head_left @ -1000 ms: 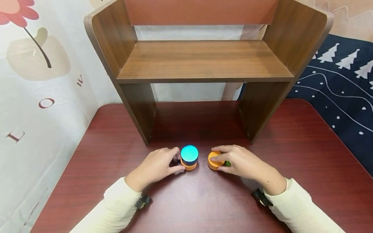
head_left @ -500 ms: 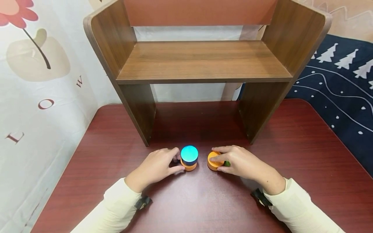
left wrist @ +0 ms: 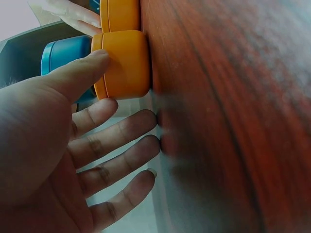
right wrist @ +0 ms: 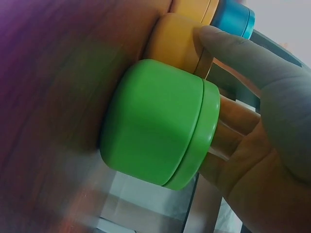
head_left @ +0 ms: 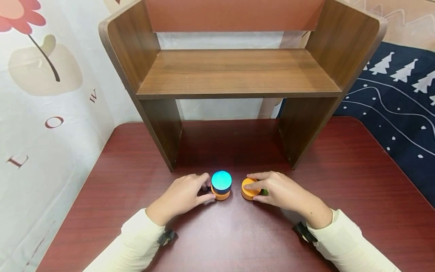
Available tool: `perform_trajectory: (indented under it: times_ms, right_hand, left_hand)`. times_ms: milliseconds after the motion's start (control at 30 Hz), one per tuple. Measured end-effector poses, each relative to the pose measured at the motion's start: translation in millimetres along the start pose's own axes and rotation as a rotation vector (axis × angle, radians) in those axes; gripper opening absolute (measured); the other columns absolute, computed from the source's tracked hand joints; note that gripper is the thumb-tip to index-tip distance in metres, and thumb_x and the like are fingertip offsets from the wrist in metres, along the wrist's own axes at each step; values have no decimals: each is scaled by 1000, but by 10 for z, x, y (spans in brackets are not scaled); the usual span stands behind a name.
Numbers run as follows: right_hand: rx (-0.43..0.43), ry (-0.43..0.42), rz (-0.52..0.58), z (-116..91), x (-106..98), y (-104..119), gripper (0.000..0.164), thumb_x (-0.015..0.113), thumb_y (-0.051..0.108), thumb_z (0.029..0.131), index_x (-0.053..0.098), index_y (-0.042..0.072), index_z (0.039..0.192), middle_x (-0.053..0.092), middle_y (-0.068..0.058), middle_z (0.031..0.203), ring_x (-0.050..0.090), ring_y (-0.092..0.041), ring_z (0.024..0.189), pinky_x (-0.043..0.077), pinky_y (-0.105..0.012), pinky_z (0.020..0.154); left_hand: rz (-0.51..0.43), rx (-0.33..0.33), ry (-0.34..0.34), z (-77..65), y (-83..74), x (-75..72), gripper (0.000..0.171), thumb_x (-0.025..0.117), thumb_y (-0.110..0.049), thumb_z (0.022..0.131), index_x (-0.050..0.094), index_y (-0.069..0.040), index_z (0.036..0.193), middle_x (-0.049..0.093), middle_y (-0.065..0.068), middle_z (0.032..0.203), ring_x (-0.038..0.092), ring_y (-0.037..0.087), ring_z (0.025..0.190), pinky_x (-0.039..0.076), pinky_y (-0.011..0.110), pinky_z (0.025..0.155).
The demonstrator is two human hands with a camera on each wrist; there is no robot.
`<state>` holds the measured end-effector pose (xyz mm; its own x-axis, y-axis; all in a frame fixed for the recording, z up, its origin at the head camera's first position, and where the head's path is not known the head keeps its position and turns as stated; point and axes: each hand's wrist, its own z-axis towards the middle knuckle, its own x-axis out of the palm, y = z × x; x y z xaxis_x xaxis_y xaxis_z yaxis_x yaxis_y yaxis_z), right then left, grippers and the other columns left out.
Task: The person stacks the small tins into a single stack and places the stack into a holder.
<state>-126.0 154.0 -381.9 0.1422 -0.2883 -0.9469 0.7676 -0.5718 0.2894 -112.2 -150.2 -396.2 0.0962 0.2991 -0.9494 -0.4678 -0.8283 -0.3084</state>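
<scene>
A small blue round tin (head_left: 221,180) stands on an orange tin (head_left: 221,196) in the middle of the table. My left hand (head_left: 185,192) is beside this stack, thumb and index finger touching the lower orange tin's left side, the other fingers stretched loosely. To the right, another orange tin (head_left: 247,193) sits on the table, apart from the stack. My right hand (head_left: 281,189) holds it, thumb at the front, one finger on the lid and another behind. A green tin (right wrist: 155,121) stands under the right palm, mostly hidden in the head view.
A brown wooden shelf unit (head_left: 238,71) stands on the dark red table (head_left: 224,241) just behind the tins, its side panels reaching forward past both hands. Printed cloths cover the walls at left (head_left: 85,132) and right (head_left: 391,113).
The right orange tin has shifted very slightly left, narrowing its gap to the stack. Both hands keep nearly the same pose, and the head view has tilted a little.
</scene>
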Motion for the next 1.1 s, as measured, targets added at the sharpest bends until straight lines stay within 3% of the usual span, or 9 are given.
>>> perform_trajectory:
  times_ms: [600, 1100]
  right_hand:
    - [-53, -88, -58, 1, -24, 3, 34, 85, 14, 78, 77, 18, 112, 68, -11, 124, 69, -23, 107, 58, -36, 85]
    - [-43, -110, -70, 36, -187, 71, 39, 88, 15, 75, 76, 16, 113, 66, -10, 125, 70, -18, 95, 59, -28, 77]
  left_hand:
    - [0, 1, 0, -8, -9, 5, 36, 78, -49, 83, 59, -23, 99, 61, -11, 84, 56, 6, 77, 48, 29, 69]
    - [-1, 24, -26, -15, 9, 22, 34, 79, -46, 83, 58, -23, 98, 62, -11, 84, 56, 6, 76, 48, 29, 69]
